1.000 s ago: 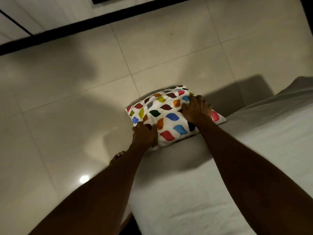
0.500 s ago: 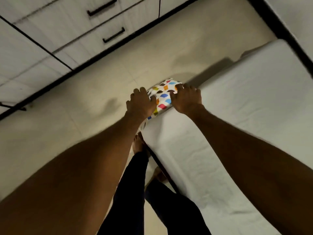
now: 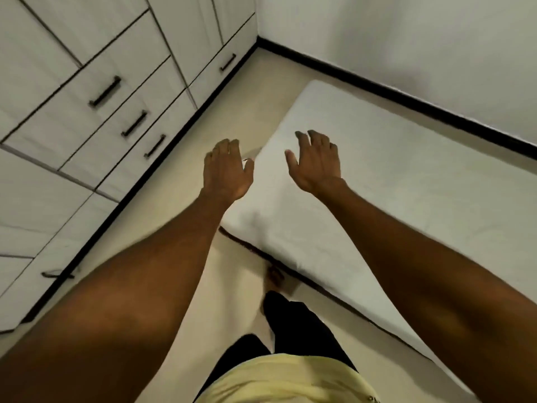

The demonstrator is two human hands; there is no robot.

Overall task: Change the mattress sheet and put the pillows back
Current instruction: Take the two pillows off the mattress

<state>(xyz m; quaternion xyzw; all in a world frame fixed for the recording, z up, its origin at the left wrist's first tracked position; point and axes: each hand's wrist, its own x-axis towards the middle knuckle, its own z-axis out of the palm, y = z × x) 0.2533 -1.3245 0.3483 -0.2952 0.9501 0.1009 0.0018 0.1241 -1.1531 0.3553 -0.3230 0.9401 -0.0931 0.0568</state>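
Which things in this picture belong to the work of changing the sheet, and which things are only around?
Belong to the job:
- mattress in white cover, on the floor
- left hand, open, holding nothing
- right hand, open, holding nothing

Only around:
- drawers with dark handles
- wall with black skirting
- tiled floor

nothing readable is showing anywhere: no text, label, brand, number or sign.
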